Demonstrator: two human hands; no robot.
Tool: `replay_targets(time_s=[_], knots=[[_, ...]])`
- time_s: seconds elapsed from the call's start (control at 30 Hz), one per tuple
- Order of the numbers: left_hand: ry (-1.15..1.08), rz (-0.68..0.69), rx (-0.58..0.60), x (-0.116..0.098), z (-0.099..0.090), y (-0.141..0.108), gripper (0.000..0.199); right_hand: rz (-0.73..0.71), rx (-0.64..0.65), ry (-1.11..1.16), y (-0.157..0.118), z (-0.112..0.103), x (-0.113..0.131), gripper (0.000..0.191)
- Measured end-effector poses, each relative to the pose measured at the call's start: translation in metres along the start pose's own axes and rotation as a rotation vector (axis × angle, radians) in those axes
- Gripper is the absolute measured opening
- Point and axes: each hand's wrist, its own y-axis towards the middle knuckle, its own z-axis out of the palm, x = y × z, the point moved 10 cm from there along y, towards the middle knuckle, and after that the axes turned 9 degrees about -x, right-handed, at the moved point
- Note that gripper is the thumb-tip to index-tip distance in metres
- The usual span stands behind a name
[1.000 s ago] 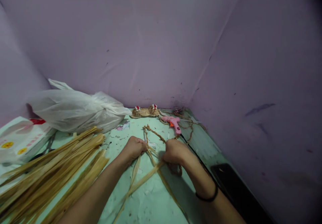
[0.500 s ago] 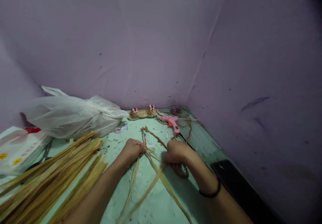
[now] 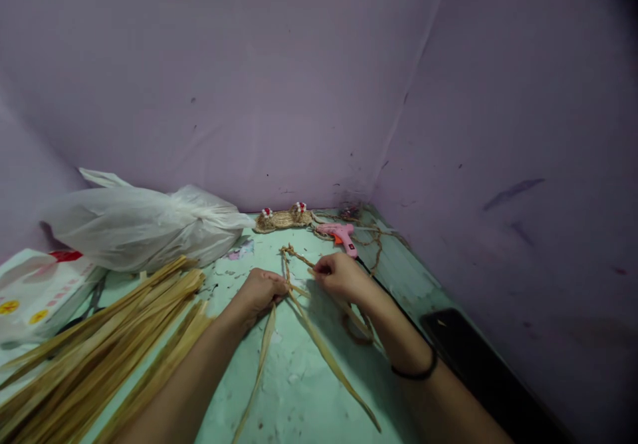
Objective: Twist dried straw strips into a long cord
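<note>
My left hand (image 3: pixel 262 292) is closed, its thumb and fingertips pinching a thin braid (image 3: pixel 286 266) of dried plant fibre just where its loose strands part. From that pinch a long pale strip (image 3: pixel 326 357) runs down to the right, and another strip (image 3: pixel 264 347) hangs below my left hand. To the right, my right hand (image 3: pixel 345 276) is closed on a strand of the same dried fibre, whose tail shows under the wrist. The finished braid bends at the top and passes behind my right hand; a loop of it (image 3: pixel 356 334) lies below the forearm.
Wide dried leaf strips (image 3: pixel 129 337) lie at left, before a knotted white plastic bag (image 3: pixel 149 228) and a printed white packet (image 3: pixel 40 298). A pink glue gun (image 3: pixel 345 238) and a woven piece with beaded flowers (image 3: pixel 284 221) sit at the back. A black phone-like slab (image 3: pixel 473 364) is right.
My right hand has risen slightly, drawing its strand up and to the right, away from where it crossed the other strip. My left hand keeps its pinch in nearly the same place.
</note>
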Motion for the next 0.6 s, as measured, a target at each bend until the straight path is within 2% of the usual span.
replay_targets(time_s=[0.1,0.2,0.47,0.6], knots=[[0.000,-0.001,0.004,0.000,0.001,-0.001,0.012,-0.055,0.024,0.015,-0.004,0.019,0.015,0.023],[0.006,0.001,-0.002,-0.002,0.001,-0.002,0.011,-0.045,0.073,0.051,-0.008,0.029,0.020,0.025],[-0.011,-0.026,-0.008,0.001,0.000,0.001,0.009,-0.016,0.021,0.033,-0.011,0.020,0.024,0.026],[-0.039,-0.025,0.003,0.002,0.001,0.002,0.011,0.006,0.026,0.056,-0.012,0.023,0.024,0.025]])
